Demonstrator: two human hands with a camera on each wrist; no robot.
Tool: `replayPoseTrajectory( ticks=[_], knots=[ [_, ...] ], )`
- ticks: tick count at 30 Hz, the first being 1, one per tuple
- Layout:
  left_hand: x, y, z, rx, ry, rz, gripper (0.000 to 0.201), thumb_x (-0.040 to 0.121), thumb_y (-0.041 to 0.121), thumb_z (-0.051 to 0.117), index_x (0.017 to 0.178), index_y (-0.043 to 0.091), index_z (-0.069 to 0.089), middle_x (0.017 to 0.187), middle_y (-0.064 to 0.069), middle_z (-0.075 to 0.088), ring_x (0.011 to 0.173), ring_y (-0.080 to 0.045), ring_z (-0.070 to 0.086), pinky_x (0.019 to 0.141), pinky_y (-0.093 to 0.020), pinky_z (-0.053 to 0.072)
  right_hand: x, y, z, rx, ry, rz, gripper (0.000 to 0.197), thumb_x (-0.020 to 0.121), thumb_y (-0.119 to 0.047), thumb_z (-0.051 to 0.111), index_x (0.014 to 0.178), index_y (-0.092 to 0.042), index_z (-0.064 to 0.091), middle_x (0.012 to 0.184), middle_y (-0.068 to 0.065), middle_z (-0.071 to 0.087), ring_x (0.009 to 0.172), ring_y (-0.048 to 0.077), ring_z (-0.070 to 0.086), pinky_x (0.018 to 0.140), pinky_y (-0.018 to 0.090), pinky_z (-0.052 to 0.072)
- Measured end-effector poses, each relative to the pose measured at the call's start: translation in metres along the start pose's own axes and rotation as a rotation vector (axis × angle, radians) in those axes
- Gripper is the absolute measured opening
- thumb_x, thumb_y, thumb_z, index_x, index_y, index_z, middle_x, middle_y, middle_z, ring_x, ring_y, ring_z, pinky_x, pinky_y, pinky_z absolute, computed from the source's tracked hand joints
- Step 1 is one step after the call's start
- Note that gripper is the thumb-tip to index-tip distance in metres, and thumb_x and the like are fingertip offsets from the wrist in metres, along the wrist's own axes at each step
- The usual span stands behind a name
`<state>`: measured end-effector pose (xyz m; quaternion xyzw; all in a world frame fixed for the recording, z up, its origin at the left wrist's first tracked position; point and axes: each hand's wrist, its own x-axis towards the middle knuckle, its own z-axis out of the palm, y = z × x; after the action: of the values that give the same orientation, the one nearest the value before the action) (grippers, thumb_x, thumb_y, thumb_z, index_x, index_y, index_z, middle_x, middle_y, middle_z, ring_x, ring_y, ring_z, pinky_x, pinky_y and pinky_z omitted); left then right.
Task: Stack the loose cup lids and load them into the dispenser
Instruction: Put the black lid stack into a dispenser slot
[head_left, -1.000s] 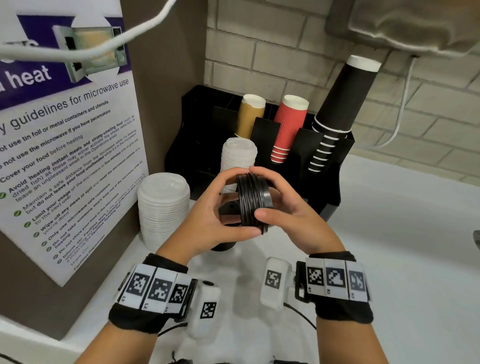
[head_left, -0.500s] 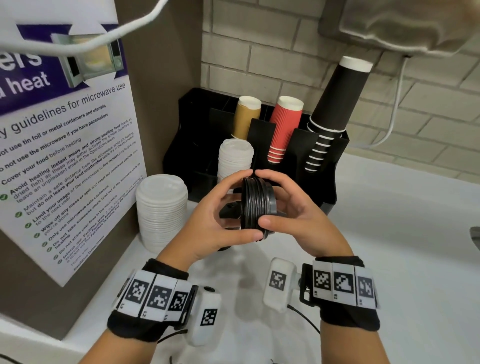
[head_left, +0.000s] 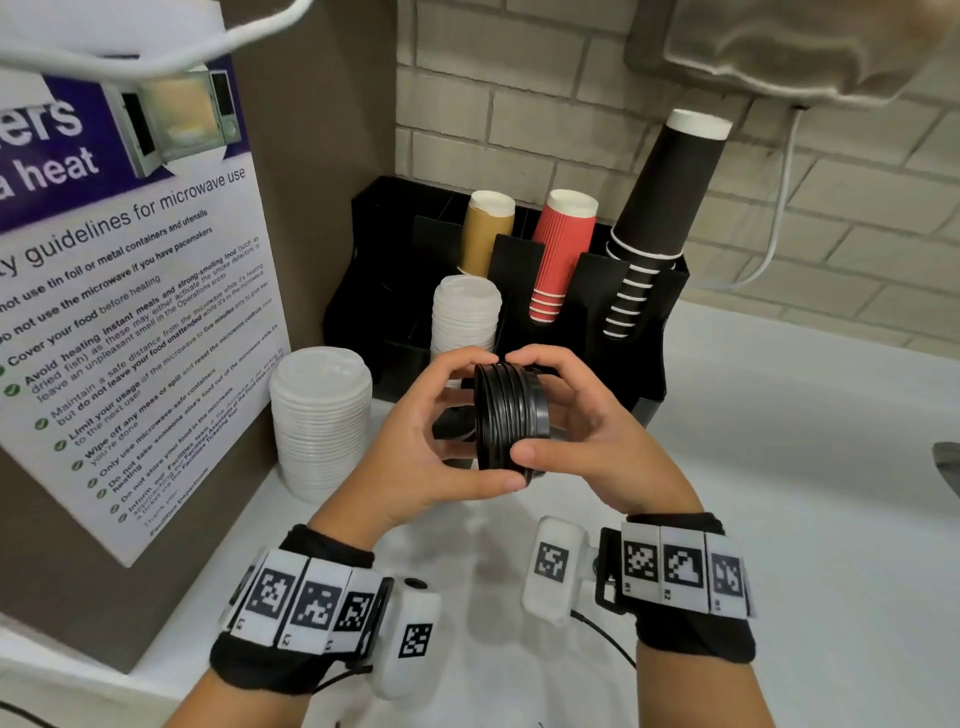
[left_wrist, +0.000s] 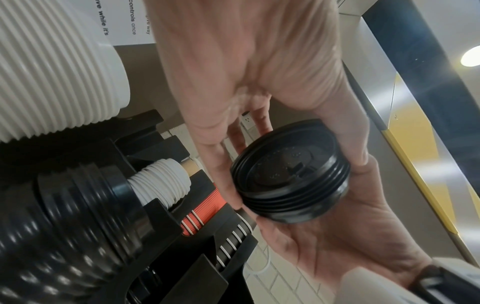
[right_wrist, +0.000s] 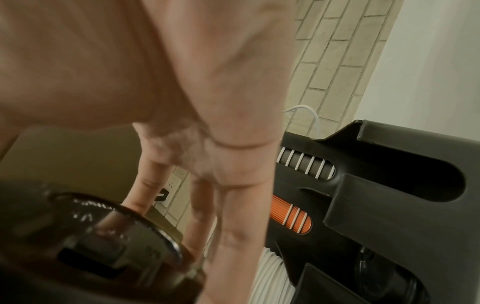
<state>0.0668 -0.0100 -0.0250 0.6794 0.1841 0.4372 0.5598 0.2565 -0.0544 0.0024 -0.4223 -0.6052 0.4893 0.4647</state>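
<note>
A short stack of black cup lids (head_left: 511, 418) is held on edge above the counter, in front of the black dispenser (head_left: 654, 332). My left hand (head_left: 441, 431) curls round its left side, thumb under the rim. My right hand (head_left: 582, 421) cups its right side, thumb on the near edge. In the left wrist view the black lids (left_wrist: 289, 182) show their hollow face between both hands. The right wrist view shows the black lids (right_wrist: 111, 242) blurred beneath my fingers (right_wrist: 233, 236). A stack of small white lids (head_left: 465, 322) stands in the dispenser's front slot.
A tall stack of large white lids (head_left: 324, 421) stands on the white counter (head_left: 805, 467) by the poster panel (head_left: 130, 312). Tan cups (head_left: 485, 231), red cups (head_left: 561, 252) and black cups (head_left: 654, 218) sit in the dispenser. More black lids (left_wrist: 67, 207) lie in a slot.
Both hands have kept their hold on the black lids and shifted them slightly; the fingertips now meet over the top of the stack.
</note>
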Motion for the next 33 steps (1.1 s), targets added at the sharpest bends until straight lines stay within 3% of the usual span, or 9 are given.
replayPoseTrajectory(
  ticks=[6,11,16,18,20,23,29,33],
  knots=[
    [-0.002,-0.001,0.006,-0.019,0.003,-0.003,0.082,0.057,0.024,0.088,0.129,0.032,0.049,0.129,0.010,0.053,0.120,-0.018,0.055,0.079,-0.030,0.056,-0.001,0.003,0.001,0.000,0.000,-0.013,0.067,0.069,-0.029,0.082,0.125,-0.032,0.047,0.121,0.012,0.055,0.100,0.026,0.061,0.067,0.025,0.052],
    [-0.001,-0.002,0.003,-0.014,-0.024,-0.023,0.084,0.058,0.022,0.088,0.131,0.032,0.047,0.130,0.011,0.052,0.123,-0.019,0.053,0.081,-0.031,0.056,-0.002,0.005,0.001,0.040,0.022,-0.023,0.064,0.069,-0.023,0.081,0.125,-0.032,0.050,0.121,0.014,0.056,0.102,0.028,0.061,0.064,0.031,0.055],
    [0.001,-0.006,0.004,0.041,0.021,-0.023,0.092,0.054,0.025,0.091,0.133,0.035,0.046,0.133,0.012,0.050,0.125,-0.017,0.053,0.084,-0.032,0.057,0.000,0.006,0.001,0.032,0.066,0.000,0.064,0.067,-0.026,0.082,0.125,-0.031,0.054,0.123,0.008,0.062,0.113,0.026,0.061,0.079,0.037,0.055],
    [0.003,-0.009,0.005,0.053,0.054,-0.017,0.093,0.054,0.026,0.090,0.136,0.030,0.045,0.137,0.005,0.049,0.125,-0.019,0.053,0.086,-0.035,0.057,0.002,0.006,0.001,-0.008,0.085,0.007,0.065,0.069,-0.028,0.081,0.128,-0.030,0.055,0.125,0.004,0.063,0.118,0.021,0.060,0.092,0.040,0.053],
    [0.005,-0.011,0.005,0.065,0.082,-0.021,0.093,0.054,0.028,0.090,0.137,0.026,0.045,0.139,-0.002,0.048,0.127,-0.022,0.052,0.088,-0.039,0.057,0.004,0.005,-0.001,-0.049,0.108,0.019,0.068,0.069,-0.030,0.080,0.132,-0.030,0.055,0.127,0.001,0.061,0.120,0.017,0.058,0.097,0.041,0.051],
    [0.009,-0.012,0.005,0.064,0.074,-0.019,0.092,0.056,0.028,0.089,0.137,0.026,0.046,0.138,-0.002,0.048,0.127,-0.022,0.051,0.089,-0.039,0.057,0.004,0.005,-0.005,-0.061,0.096,0.027,0.069,0.068,-0.029,0.082,0.131,-0.033,0.055,0.123,0.001,0.063,0.116,0.018,0.061,0.093,0.038,0.052],
    [0.018,-0.016,0.013,0.095,0.065,-0.011,0.092,0.058,0.029,0.089,0.139,0.030,0.045,0.138,-0.002,0.048,0.129,-0.024,0.050,0.091,-0.040,0.056,0.006,0.003,-0.011,-0.122,0.103,0.026,0.074,0.063,-0.027,0.087,0.127,-0.036,0.051,0.118,0.003,0.065,0.110,0.021,0.064,0.093,0.043,0.053],
    [0.025,-0.015,0.013,0.092,0.075,-0.013,0.100,0.055,0.031,0.089,0.143,0.032,0.042,0.141,0.003,0.045,0.132,-0.017,0.047,0.096,-0.041,0.054,0.013,0.001,-0.013,-0.146,0.113,-0.008,0.071,0.065,-0.024,0.085,0.126,-0.035,0.051,0.114,0.004,0.065,0.102,0.020,0.066,0.087,0.036,0.054]
  ],
)
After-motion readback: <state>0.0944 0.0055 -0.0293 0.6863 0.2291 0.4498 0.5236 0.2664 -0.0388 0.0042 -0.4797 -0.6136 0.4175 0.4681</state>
